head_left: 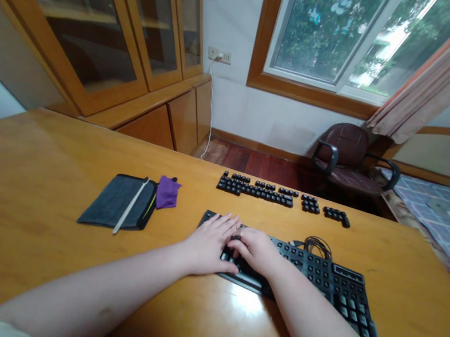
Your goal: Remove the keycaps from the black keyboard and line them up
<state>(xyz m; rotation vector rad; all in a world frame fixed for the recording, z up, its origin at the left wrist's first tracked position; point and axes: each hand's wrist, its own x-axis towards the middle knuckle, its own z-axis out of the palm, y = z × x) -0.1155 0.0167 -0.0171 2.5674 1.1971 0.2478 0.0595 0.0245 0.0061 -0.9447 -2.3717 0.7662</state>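
A black keyboard [311, 271] lies at a slant on the desk, many of its keys stripped down to bare switches. Across its left end rests my left hand [211, 244], flat with fingers stretched out and thumb along the near edge. My right hand [256, 249] is over the keyboard beside it, finger and thumb pinched on a small dark piece [235, 237] that looks like a keycap or a puller; the fingers partly hide it. Beyond the keyboard, loose black keycaps [256, 190] are laid out in rows. A coiled black cable [318, 246] lies behind the keyboard.
Left on the desk [53, 179] lie a grey cloth [110, 200], a white thin-handled brush or stick [130, 207] across it, and a purple cloth piece [167, 192]. Past the desk's far edge stand a chair [344, 155], a glass-door cabinet [146, 21] and a bed [440, 206].
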